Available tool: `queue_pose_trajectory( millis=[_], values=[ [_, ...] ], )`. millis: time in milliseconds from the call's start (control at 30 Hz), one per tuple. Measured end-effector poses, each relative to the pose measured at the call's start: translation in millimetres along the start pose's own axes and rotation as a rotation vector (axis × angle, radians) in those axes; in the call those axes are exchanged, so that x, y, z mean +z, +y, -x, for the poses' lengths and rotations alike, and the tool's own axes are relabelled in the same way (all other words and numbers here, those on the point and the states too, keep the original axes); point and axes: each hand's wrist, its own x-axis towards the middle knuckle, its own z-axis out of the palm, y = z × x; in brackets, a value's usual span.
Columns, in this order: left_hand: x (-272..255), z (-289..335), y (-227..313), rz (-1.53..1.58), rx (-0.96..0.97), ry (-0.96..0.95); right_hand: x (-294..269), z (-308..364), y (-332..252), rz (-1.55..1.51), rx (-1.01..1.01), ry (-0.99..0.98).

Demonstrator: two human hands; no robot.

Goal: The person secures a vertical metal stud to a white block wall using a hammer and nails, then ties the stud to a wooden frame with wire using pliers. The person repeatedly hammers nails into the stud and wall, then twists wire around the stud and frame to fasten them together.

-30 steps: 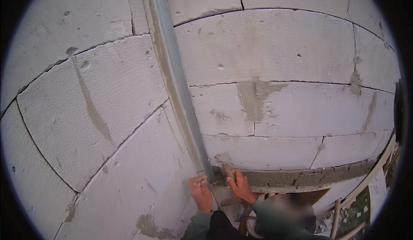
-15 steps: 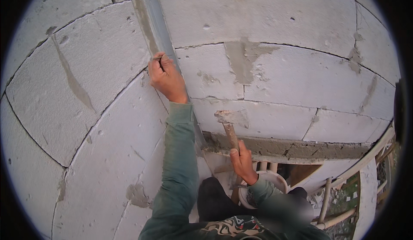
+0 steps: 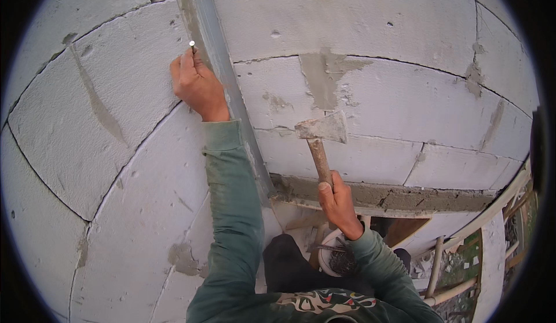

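"Where were the edges?"
"From my remote seat I saw the grey upright strip [image 3: 223, 62] along the corner and the mortar ledge [image 3: 399, 198] lower right. Bare block wall [image 3: 133, 97] gave the left hand [image 3: 200, 85] room on its left; the right hand [image 3: 337, 201] showed in front of the ledge, above the bucket [image 3: 322, 258]."
"And the hands?"
"Well apart. The left pinched a nail [image 3: 192, 45], its bright head showing, beside the strip; I couldn't tell whether the tip touched. The right was wrapped around the handle of a hatchet [image 3: 321, 129]."
"What differed from half a second before?"
"I saw the nail higher and farther left; the hatchet had risen too."
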Motion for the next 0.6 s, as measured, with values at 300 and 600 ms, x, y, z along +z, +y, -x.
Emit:
queue_pose_trajectory(
  millis=[300, 600],
  values=[
    [-0.9, -27.9, -14.5, -0.218, 0.179, -0.364, 14.7, -33.7, -43.8, -0.073, -0.159, -0.054],
    [8.3, -10.9, -17.8, -0.308, 0.31, -0.262, 31.8, -133.9, -134.2, -0.157, -0.505, 0.143]
  ],
)
